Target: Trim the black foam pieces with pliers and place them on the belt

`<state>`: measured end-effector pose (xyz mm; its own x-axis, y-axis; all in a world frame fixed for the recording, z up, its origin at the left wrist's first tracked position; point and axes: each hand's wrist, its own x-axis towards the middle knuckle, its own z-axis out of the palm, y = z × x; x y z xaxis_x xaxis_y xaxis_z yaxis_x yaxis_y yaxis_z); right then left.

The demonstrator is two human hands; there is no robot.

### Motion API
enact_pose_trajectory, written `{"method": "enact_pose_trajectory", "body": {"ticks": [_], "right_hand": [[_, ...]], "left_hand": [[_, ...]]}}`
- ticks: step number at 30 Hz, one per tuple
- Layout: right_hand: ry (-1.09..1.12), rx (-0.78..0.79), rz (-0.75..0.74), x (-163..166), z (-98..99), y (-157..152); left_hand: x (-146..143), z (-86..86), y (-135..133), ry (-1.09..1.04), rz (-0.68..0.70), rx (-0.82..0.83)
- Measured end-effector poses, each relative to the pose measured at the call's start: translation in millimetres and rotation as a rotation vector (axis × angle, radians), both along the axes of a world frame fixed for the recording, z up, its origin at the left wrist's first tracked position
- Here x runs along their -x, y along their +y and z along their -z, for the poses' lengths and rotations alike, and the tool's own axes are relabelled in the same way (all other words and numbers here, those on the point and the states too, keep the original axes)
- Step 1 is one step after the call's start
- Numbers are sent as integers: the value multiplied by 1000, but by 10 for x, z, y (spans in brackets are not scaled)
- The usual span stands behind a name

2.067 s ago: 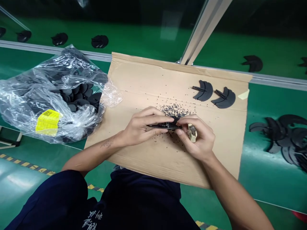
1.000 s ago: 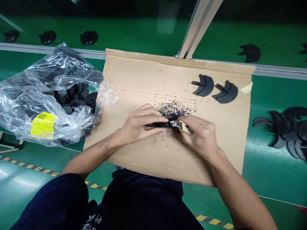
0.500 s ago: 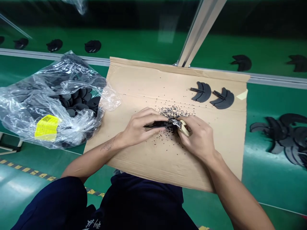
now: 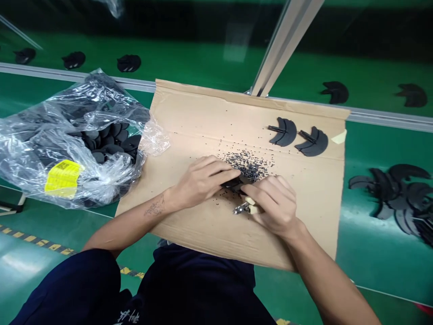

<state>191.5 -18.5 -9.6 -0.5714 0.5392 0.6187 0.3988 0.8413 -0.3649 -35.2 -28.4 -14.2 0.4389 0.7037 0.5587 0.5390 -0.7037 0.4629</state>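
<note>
My left hand (image 4: 206,180) is closed around a black plastic part (image 4: 232,182), much of it covered by my fingers. In my right hand (image 4: 275,205) is a pair of cutting pliers with cream handles (image 4: 252,206), its metal jaws pointing left and down, apart from the part. The right fingertips reach to the part's right end; whether they grip it I cannot tell. Small black clippings (image 4: 250,164) lie scattered under and beyond my hands on the cardboard sheet (image 4: 203,230). Two black crescent-shaped parts (image 4: 287,132) rest on the cardboard's far right.
A clear plastic bag (image 4: 77,135) with a yellow label, full of black discs, overlaps the cardboard's left side. Several black curved parts (image 4: 395,189) are piled on the green table at right. A metal post (image 4: 287,45) rises at the back, beside a rail.
The pliers have come off the black part and swung down toward me. My left hand has turned over the part, and my right fingertips have moved in beside it.
</note>
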Motion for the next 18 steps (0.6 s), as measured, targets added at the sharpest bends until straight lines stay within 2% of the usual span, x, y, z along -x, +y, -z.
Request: {"method": "enact_pose_trajectory", "body": {"ticks": [3, 5, 7, 9, 13, 18], "right_hand": [[100, 141, -64, 13, -44, -1], [180, 253, 4, 2, -59, 35], [169, 298, 128, -30, -45, 93], [64, 266, 207, -69, -8, 151], [-147, 142, 191, -109, 58, 191], [-200, 86, 182, -102, 46, 158]], "left_hand": [[8, 18, 5, 40, 4, 4], [23, 8, 18, -18, 17, 49], [37, -7, 29, -99, 34, 92], [43, -17, 28, -167, 56, 129], [31, -14, -2, -233, 82, 189], [18, -21, -14, -252, 96, 193]]}}
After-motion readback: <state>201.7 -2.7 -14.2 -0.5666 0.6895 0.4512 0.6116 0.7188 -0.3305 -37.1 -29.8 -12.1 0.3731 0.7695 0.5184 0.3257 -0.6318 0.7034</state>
